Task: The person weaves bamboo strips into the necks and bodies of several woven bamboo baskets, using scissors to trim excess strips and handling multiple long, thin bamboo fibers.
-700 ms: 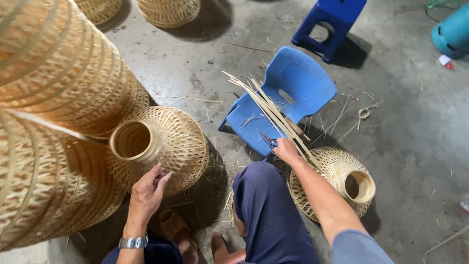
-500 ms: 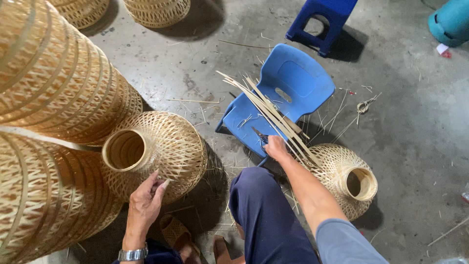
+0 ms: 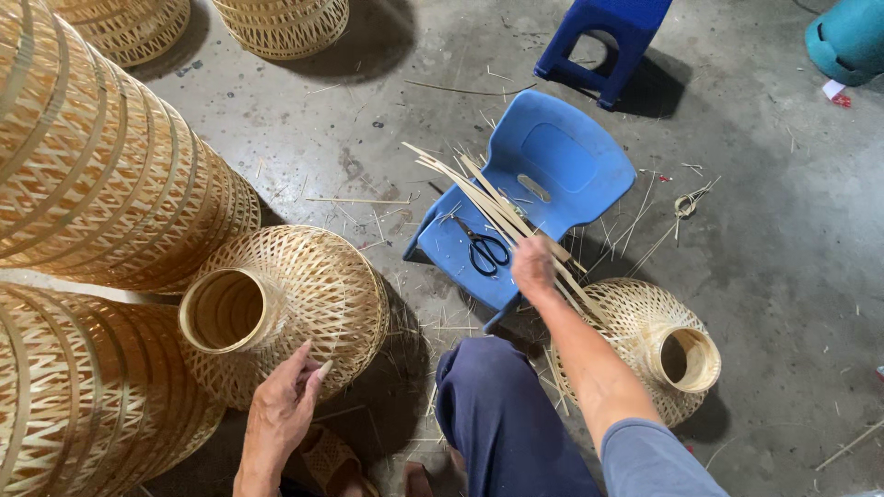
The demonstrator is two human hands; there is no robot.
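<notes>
My left hand (image 3: 281, 410) rests flat against the lower side of a woven bamboo basket (image 3: 304, 294) lying on its side, its round neck facing left. My right hand (image 3: 534, 267) reaches over the seat of a small light-blue plastic chair (image 3: 552, 175) and touches a bundle of thin bamboo strips (image 3: 470, 184) that lies across the seat. Black scissors (image 3: 485, 250) lie on the chair seat just left of that hand. A second woven basket (image 3: 658, 340) lies on the floor under my right forearm.
Large stacked woven bamboo pieces (image 3: 92, 175) fill the left side. More baskets (image 3: 285, 23) stand at the top. A dark-blue stool (image 3: 608, 41) stands behind the chair and a teal container (image 3: 852, 37) at the top right. Loose strips litter the concrete floor.
My right hand has moved up along the bamboo strips onto the chair seat. The scissors are now uncovered. My left hand stays on the basket.
</notes>
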